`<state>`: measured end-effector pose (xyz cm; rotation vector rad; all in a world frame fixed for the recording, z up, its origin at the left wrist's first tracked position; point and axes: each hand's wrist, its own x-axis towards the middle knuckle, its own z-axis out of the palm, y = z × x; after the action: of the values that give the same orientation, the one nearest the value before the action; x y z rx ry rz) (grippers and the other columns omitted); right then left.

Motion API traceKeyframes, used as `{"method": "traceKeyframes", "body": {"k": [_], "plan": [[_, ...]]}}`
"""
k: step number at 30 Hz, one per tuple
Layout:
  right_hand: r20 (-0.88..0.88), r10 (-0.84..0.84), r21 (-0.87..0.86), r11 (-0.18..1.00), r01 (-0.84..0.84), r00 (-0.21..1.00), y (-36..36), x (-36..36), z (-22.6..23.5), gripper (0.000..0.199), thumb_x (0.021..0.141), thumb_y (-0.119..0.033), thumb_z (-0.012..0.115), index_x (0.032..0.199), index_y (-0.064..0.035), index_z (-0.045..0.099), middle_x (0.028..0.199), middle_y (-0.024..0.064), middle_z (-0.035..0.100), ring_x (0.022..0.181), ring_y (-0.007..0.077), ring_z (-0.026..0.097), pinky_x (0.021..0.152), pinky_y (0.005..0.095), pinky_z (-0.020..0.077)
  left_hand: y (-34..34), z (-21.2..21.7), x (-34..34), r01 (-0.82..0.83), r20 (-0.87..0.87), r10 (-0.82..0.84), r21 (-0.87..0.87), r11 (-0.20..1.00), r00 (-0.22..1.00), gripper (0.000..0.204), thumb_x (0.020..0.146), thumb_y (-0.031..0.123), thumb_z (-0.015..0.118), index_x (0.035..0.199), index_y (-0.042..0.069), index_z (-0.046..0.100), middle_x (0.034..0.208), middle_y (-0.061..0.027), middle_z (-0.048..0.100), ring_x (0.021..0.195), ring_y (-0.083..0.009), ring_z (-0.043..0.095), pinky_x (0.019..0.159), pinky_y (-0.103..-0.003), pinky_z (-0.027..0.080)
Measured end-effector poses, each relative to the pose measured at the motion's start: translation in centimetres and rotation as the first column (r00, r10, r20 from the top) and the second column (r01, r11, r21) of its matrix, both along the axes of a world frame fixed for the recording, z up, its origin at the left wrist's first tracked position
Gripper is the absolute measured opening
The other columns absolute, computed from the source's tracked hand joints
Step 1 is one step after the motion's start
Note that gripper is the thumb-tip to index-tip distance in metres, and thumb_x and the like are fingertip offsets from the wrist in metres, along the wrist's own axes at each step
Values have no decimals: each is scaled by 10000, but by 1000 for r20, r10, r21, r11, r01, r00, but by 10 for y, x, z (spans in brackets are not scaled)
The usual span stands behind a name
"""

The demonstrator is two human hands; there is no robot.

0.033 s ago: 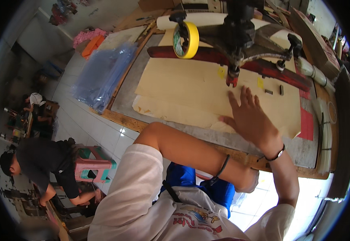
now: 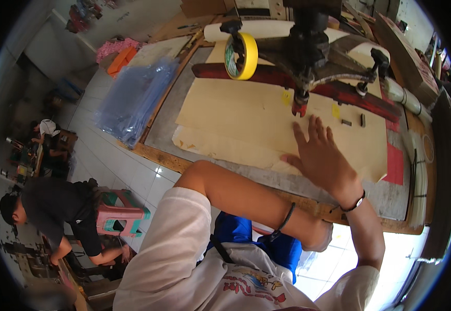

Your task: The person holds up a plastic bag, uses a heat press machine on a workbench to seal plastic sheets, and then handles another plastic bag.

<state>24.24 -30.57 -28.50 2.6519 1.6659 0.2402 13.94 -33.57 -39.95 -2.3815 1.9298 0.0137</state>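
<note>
My right hand [image 2: 324,155] lies with fingers spread over a tan paper sheet [image 2: 230,114] on the machine bed. Its fingertips are just below the red-tipped fitting [image 2: 299,107] that hangs from the machine head. Two small dark metal pieces [image 2: 346,123] rest on the sheet to the right of that hand. My left forearm crosses in front of me, and my left hand [image 2: 317,236] is bent down beside the table's front edge, under my right wrist. Its fingers are hidden, so what it holds or touches does not show.
A yellow tape roll [image 2: 250,57] hangs on a knob of the dark machine arm [image 2: 334,72], in front of a red bar [image 2: 210,71]. Clear plastic sheets [image 2: 135,98] are stacked at left. A co-worker [image 2: 54,212] bends beside a pink-and-green stool [image 2: 124,212].
</note>
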Motion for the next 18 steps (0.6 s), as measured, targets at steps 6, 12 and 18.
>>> {"method": "traceKeyframes", "body": {"k": [6,12,18], "plan": [[-148,207,69,978,-199,967,7,-18,7,724,969,-508,530,1424,48,440,1447,377,391,1397,464,371,1137,559,332,-10,-19,-8,-54,15,53,94,994,998,256,601,226,692,745,16,723,739,-158,678,677,-322,609,608,-502,471],[-230,442,211,892,-399,867,16,-22,26,495,934,-351,629,1296,-15,596,1391,253,512,1336,395,461,1113,485,386,-13,-43,-19,-197,225,201,-41,980,953,213,597,204,687,704,20,681,729,-151,658,680,-313,586,606,-493,465],[-305,525,313,843,-437,794,15,-17,23,290,888,-262,689,1116,-84,704,1251,133,651,1199,315,591,1018,417,479,-8,-25,-16,-216,130,236,-151,965,963,149,664,181,678,721,43,676,703,-108,636,675,-289,584,601,-481,462]]}}
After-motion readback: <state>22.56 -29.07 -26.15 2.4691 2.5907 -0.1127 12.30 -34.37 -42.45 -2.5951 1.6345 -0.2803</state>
